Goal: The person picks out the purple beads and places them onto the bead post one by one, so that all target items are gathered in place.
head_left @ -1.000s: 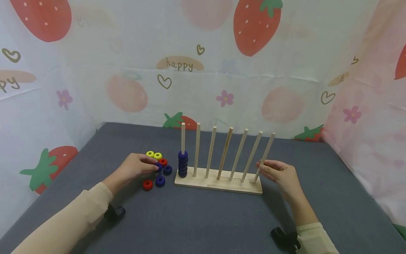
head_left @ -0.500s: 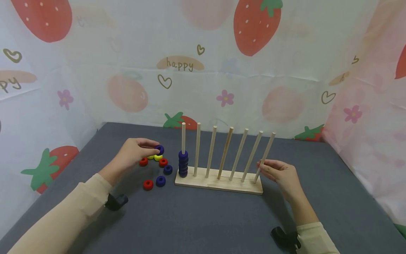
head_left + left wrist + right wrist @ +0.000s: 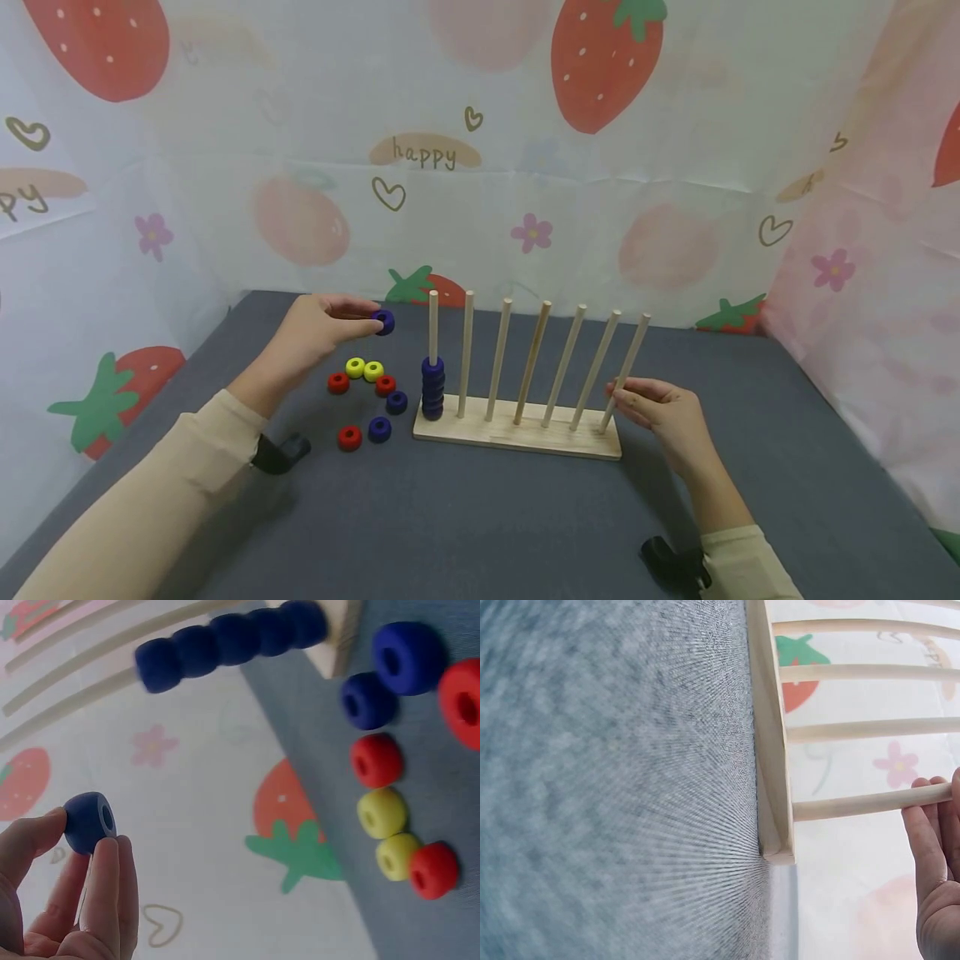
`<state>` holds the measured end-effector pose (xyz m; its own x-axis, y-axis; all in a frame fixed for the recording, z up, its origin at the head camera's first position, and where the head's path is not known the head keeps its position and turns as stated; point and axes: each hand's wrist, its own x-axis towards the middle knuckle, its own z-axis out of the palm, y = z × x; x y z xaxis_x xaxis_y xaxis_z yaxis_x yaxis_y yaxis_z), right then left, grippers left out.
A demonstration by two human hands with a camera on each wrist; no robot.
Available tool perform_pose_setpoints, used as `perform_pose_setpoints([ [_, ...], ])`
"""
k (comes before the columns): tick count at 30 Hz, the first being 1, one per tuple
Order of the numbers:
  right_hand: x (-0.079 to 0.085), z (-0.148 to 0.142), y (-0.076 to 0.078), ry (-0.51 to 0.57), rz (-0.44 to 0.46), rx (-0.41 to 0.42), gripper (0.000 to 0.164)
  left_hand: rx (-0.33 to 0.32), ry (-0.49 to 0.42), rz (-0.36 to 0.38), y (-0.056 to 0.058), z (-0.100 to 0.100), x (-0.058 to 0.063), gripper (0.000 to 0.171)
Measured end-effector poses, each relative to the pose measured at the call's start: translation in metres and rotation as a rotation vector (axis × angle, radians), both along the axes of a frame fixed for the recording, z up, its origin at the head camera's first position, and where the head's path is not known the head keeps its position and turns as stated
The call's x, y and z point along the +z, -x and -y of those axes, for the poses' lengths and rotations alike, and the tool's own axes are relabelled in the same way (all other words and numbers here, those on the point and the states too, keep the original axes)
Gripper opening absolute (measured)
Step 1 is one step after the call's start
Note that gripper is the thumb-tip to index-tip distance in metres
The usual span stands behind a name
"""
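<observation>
My left hand [image 3: 311, 332] pinches a dark blue bead [image 3: 384, 322] between thumb and fingertips, raised above the table to the left of the leftmost peg [image 3: 433, 325]. In the left wrist view the held bead [image 3: 89, 823] shows its hole facing sideways. Several blue beads [image 3: 432, 388] are stacked at the bottom of that leftmost peg, which stands on a wooden base [image 3: 510, 432]. The other pegs are bare. At the opposite end, my right hand [image 3: 667, 415] grips the rightmost peg [image 3: 627, 367] with thumb and fingers; the right wrist view shows fingers around this peg [image 3: 870, 804].
Left of the base lie loose beads on the dark grey table [image 3: 510, 525]: two yellow beads [image 3: 364, 369], several red ones, among them a near red bead [image 3: 349, 438], and two blue beads [image 3: 379, 429]. A printed cloth [image 3: 315, 108] hangs behind the table.
My left hand has picked the blue bead up from among the loose beads and lifted it upward and away from the table. The right hand stays on its peg.
</observation>
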<state>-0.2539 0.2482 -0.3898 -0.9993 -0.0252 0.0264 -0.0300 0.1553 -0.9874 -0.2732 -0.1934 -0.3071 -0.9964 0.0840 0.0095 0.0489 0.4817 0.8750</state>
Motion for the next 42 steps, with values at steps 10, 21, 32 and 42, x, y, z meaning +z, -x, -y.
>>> perform_pose_setpoints([
  [10, 0.0, 0.0, 0.0, -0.019, 0.003, -0.003, 0.043, -0.023, -0.039, -0.031, -0.001, -0.006, 0.021, 0.047],
  [21, -0.001, 0.0, 0.001, -0.006, 0.004, 0.002, 0.045, -0.031, -0.088, -0.102, 0.0, -0.017, 0.034, 0.044],
  [32, 0.0, 0.0, 0.0, -0.015, 0.003, -0.005, 0.044, -0.045, -0.131, -0.135, 0.0, -0.028, 0.044, 0.043],
  [42, 0.0, 0.0, 0.0, -0.006, -0.004, 0.002, 0.045, -0.046, -0.162, -0.151, 0.001, -0.035, 0.051, 0.04],
])
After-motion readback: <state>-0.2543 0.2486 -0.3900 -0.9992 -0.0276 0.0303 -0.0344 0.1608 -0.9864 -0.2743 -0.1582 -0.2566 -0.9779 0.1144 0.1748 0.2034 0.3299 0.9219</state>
